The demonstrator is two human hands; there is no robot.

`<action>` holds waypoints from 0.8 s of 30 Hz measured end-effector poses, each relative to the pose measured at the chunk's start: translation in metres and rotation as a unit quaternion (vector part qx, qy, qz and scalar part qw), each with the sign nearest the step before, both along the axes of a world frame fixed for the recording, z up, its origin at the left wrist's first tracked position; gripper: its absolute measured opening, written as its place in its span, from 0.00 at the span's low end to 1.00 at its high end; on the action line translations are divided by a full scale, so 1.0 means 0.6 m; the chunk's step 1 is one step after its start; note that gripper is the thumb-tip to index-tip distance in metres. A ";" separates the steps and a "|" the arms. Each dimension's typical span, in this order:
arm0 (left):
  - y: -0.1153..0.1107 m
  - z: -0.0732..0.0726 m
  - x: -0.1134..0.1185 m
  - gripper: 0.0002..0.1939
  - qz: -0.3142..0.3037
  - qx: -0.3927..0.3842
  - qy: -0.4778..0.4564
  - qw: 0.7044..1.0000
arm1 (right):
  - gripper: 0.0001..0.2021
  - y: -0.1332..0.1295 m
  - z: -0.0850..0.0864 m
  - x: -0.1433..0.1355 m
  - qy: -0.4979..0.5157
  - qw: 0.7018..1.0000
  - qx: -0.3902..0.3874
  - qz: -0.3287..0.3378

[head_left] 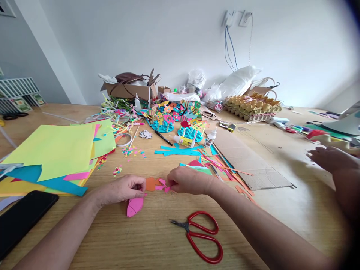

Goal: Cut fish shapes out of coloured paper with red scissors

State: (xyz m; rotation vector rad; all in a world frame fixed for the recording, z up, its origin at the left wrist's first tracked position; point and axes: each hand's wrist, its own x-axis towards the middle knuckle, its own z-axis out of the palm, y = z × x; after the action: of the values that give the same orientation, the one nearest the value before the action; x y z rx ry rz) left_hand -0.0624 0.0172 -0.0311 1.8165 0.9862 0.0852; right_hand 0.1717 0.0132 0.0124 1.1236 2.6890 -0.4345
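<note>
My left hand (122,189) is closed, thumb and fingers pinching the tail end of a pink paper fish (135,207) with a dark eye and a curved line on it. My right hand (191,181) is also closed, its fingertips pressed on small pink paper pieces (161,187). Between the two hands lies an orange paper fish (151,184), close to the left fingertips. Red-handled scissors (186,225) rest on the table below my right hand, blades slightly parted and pointing left.
Coloured paper sheets (56,150) and a black phone (26,219) lie left. Glue bottles (210,138), blue strips (180,150) and decorated fish models (163,125) stand or lie ahead. Cardboard (242,161) lies to the right, with another person's hand (327,159) beyond.
</note>
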 end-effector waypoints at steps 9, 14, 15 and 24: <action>0.000 0.000 0.000 0.12 0.001 0.008 0.005 1.000 | 0.10 0.002 0.005 -0.035 -0.023 1.000 0.014 0.001; -0.002 0.004 0.000 0.11 -0.001 0.009 0.007 1.000 | 0.11 -0.001 -0.008 -0.041 -0.032 0.998 0.048 -0.039; -0.002 0.004 -0.001 0.11 -0.001 0.010 0.008 1.000 | 0.11 -0.002 -0.009 -0.042 -0.034 0.997 0.052 -0.044; -0.001 0.006 0.002 0.10 -0.001 0.021 0.023 1.000 | 0.12 -0.011 -0.033 -0.058 -0.052 0.995 0.067 -0.054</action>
State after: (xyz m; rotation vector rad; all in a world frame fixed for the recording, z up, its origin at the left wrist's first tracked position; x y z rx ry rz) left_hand -0.0614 0.0168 -0.0274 1.8649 1.0210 0.0644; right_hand 0.1370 0.0065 -0.0076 1.2948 2.6084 -0.2080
